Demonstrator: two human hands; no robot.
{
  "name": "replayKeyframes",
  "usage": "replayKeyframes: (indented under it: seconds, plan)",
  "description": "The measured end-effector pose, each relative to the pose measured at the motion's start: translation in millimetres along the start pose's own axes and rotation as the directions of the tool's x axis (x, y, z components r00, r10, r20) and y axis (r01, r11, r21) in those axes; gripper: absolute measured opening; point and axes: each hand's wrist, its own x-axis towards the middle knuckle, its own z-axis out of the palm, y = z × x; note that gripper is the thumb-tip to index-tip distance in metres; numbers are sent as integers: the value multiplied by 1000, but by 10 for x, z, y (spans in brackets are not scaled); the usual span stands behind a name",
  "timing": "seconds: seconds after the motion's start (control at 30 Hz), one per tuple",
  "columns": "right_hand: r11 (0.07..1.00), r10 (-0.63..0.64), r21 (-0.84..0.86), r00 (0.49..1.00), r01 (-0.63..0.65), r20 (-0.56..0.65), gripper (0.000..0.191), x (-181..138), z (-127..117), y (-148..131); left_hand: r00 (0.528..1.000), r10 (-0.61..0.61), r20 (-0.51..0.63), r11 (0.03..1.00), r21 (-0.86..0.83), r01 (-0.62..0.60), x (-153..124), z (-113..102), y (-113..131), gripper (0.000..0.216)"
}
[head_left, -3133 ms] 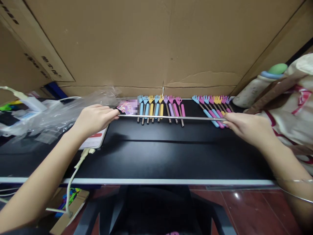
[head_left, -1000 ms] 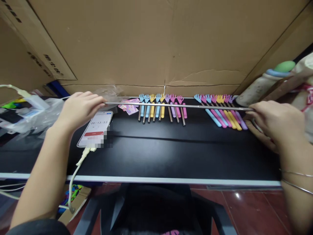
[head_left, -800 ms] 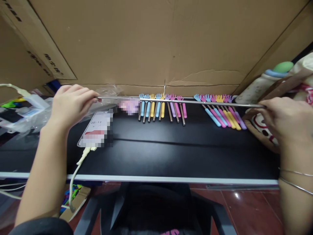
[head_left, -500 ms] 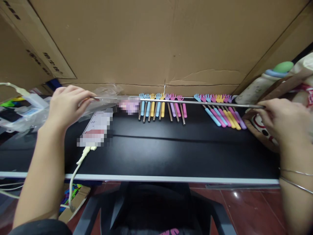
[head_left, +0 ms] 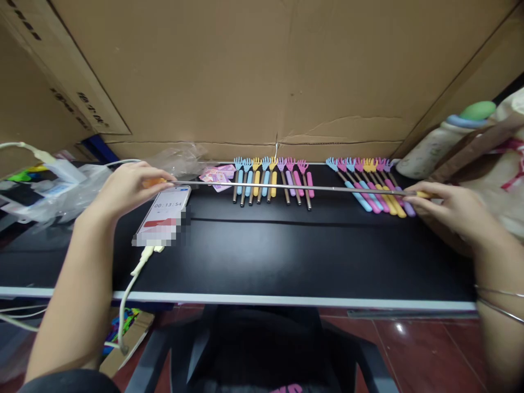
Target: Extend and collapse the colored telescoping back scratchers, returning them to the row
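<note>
Stretched across the desk between my hands is a long, thin back scratcher (head_left: 295, 187) with an extended metal telescopic rod and yellow ends. My left hand (head_left: 123, 188) is closed around its left yellow end, above the phone. At the other end, my right hand (head_left: 450, 207) pinches a yellow part, which is mostly hidden by the fingers. Beyond the rod lies a row of short metal rods and coloured grips with hand-shaped heads (head_left: 270, 177). Several assembled back scratchers (head_left: 372, 188), in blue, pink, yellow and purple, lie slanted near my right hand.
A phone (head_left: 166, 207) showing a timer lies on the black desk (head_left: 262, 262), with a cable attached. Pink-purple cards (head_left: 219, 176) and clear plastic bags (head_left: 176, 158) are behind it. Cardboard (head_left: 262, 71) stands at the back. A green-topped bottle (head_left: 434, 147) leans at right.
The held rod has come lower and nearer to me. My right hand has moved left and down, and my left hand slightly right and down. Yellow ends now show at both hands.
</note>
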Motion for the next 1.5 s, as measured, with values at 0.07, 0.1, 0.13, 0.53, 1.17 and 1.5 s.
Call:
replayKeyframes:
  seconds: [0.07, 0.1, 0.13, 0.53, 1.17, 1.5]
  plan:
    - [1000, 21, 20, 999, -20, -35, 44, -6, -24, -2, 1000, -17, -11, 1000, -16, 17, -2, -1, 9, 46]
    - [999, 22, 27, 998, -20, -53, 45, -7, -34, 4, 999, -37, -14, 999, -23, 37, -4, -4, 15, 47]
    - [999, 14, 31, 998, -12, -60, 46, -8, -41, 11, 998, -54, -15, 998, -35, 54, -7, -10, 26, 48]
    - [919, -387, -92, 921, 383, -42, 46, -143, 264, -1072, 976, 184, -119, 958, -199, -205, 190, 120, 1197, 40]
    - [793, -576, -312, 811, 524, -101, 46, -238, 570, -1748, 878, 413, -243, 910, 74, -408, 336, 119, 1686, 30]
    - [822, -217, -549, 975, 151, -56, 44, -67, 146, -257, 985, 151, -82, 917, 383, -109, -76, 30, 274, 34]
